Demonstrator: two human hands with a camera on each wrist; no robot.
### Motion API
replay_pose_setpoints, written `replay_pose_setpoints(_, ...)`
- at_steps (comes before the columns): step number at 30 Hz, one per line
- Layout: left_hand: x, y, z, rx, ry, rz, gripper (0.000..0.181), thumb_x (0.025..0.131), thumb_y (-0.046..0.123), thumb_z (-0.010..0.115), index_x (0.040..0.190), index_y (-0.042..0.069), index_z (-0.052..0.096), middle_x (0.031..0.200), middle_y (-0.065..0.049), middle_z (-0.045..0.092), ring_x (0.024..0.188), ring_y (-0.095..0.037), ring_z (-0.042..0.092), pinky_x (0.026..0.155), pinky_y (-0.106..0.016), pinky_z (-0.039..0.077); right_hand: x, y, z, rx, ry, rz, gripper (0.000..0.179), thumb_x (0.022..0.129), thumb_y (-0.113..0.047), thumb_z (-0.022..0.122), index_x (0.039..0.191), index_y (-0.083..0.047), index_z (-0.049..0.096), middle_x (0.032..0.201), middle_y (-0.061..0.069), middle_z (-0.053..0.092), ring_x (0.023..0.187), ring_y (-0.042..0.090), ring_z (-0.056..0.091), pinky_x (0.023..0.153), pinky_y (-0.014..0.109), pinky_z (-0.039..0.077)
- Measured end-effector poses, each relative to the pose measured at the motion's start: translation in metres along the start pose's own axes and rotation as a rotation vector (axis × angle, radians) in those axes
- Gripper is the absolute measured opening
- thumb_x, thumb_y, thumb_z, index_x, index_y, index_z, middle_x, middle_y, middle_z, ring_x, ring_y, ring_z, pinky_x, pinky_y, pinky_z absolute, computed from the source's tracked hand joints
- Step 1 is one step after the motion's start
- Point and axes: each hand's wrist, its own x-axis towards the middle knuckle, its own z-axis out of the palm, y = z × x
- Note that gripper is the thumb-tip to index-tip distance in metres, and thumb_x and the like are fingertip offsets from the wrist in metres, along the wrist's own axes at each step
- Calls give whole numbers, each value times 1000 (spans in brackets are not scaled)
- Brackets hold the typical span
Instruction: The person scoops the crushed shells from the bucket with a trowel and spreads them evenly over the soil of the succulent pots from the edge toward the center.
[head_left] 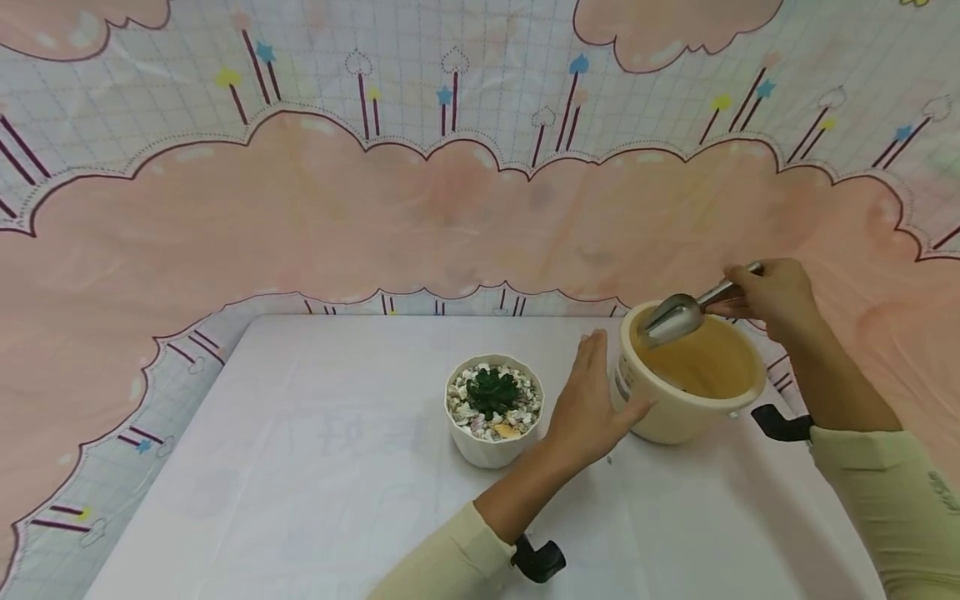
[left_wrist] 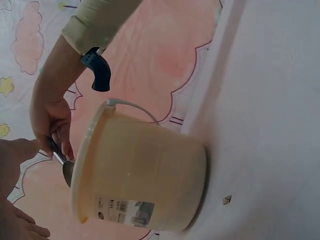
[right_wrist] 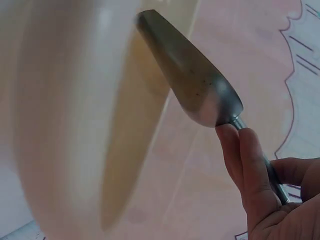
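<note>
My right hand grips the thin handle of a metal scoop, whose blade tilts down over the mouth of a cream plastic bucket. In the right wrist view, the scoop has a few dark specks on its blade. Between the bucket and a white pot my left hand is held up with straight fingers and thumb apart, holding nothing. The pot carries a dark green succulent ringed by pale pebbles. A printed label shows on the bucket's side in the left wrist view.
A white table bears the pot and the bucket. One small pebble lies on it near the bucket's base. Behind hangs a pink and white patterned cloth. The bucket's handle stands out on one side.
</note>
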Motion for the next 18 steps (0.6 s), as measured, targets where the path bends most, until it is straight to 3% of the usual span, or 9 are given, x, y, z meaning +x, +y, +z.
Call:
replay_pose_setpoints(7, 13, 0, 20, 16, 5, -60, 106, 94, 40, 81, 168, 4, 15, 172, -15, 20, 159, -28, 16, 120, -45, 34, 4, 10, 13, -100, -15, -32, 42, 112, -22, 47, 117, 19, 52, 77, 5, 74, 64, 12, 75, 66, 31, 62)
replay_pose_setpoints(14, 18, -5, 33, 42, 0, -58, 105, 94, 40, 81, 167, 0, 17, 171, -19, 23, 158, -32, 20, 119, -45, 35, 7, 26, 22, -155, -35, -50, 45, 112, -19, 46, 121, 25, 52, 82, 14, 72, 63, 11, 74, 66, 32, 63)
replay_pose_setpoints(18, 21, -6, 38, 37, 12, -51, 100, 95, 38, 80, 167, 4, 20, 170, -17, 27, 158, -30, 22, 120, -45, 35, 10, 34, 27, -139, -64, -34, 44, 112, -16, 47, 122, 27, 51, 81, 17, 71, 63, 12, 74, 65, 30, 62)
